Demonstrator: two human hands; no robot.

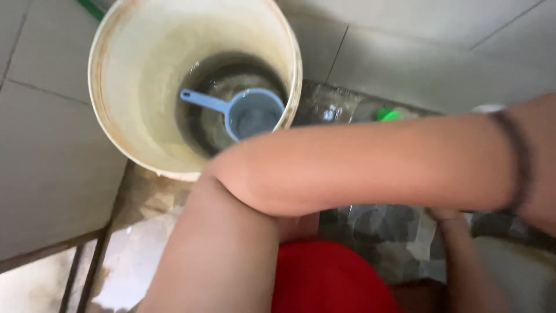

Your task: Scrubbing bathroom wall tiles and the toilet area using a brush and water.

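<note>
My left arm bends at the elbow in mid-frame and its forearm runs across to the right, with a dark band at the wrist. Only the base of my left hand point(544, 168) shows at the right edge; its fingers are cut off. A second forearm rises from the lower right, and my right hand point(445, 215) is almost wholly hidden under the left forearm. What either hand holds cannot be seen. Something red point(330, 278) sits low in the middle, below the arms.
A tall cream bucket point(116, 104) stands at the upper left, holding water and a blue dipper point(252, 113). A clear plastic bottle point(333, 107) with a green cap point(388, 114) lies behind the forearm. Pale tiles surround it, and the floor is wet and mottled.
</note>
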